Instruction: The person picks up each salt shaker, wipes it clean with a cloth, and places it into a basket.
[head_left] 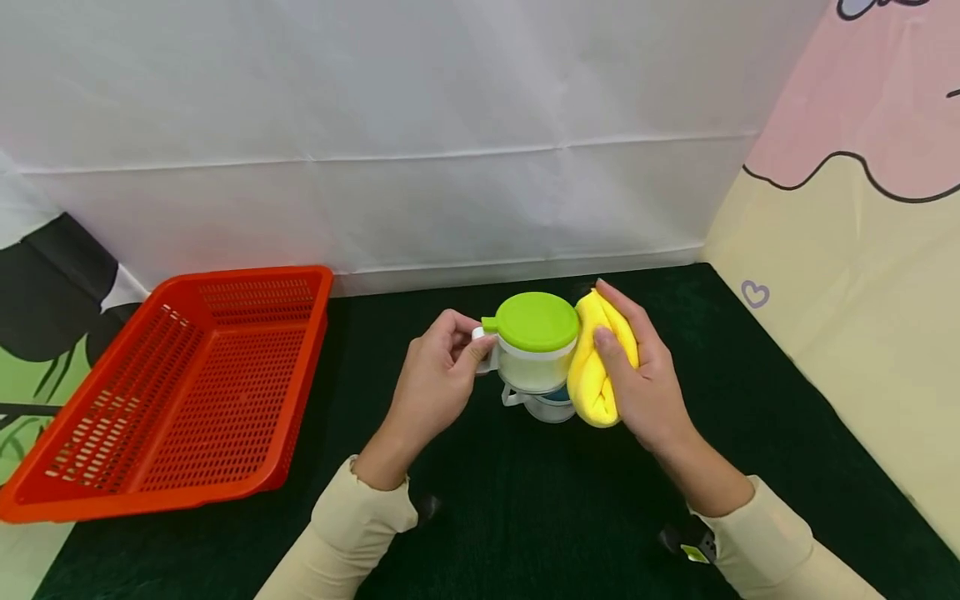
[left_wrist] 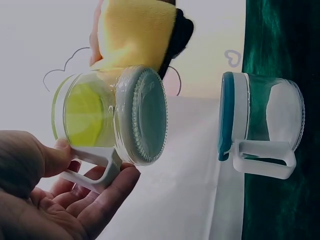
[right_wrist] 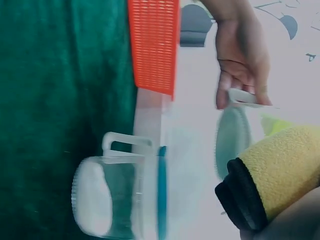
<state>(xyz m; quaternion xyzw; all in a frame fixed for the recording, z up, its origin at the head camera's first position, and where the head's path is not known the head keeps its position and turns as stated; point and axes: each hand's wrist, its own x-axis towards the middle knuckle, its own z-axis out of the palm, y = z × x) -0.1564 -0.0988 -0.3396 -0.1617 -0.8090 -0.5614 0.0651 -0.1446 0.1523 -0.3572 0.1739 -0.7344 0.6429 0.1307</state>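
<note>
My left hand (head_left: 435,371) grips the white handle of a clear glass jar (left_wrist: 95,112) with a green lid (head_left: 537,322), holding it up off the table. In my right hand (head_left: 645,379) is a folded yellow cloth (head_left: 596,367) with a black edge, pressed against the jar's right side. Below and behind the raised jar, a second glass jar (left_wrist: 272,112) with a blue lid (left_wrist: 226,115) and white handle stands on the dark green tabletop. White contents show inside this second jar. In the head view the raised jar hides most of it.
A red plastic basket (head_left: 300,408) with slotted walls stands on the left of the green tabletop (head_left: 525,517). White sheeting (head_left: 420,217) rises behind the table, and a printed cream and pink sheet (head_left: 847,275) borders it on the right.
</note>
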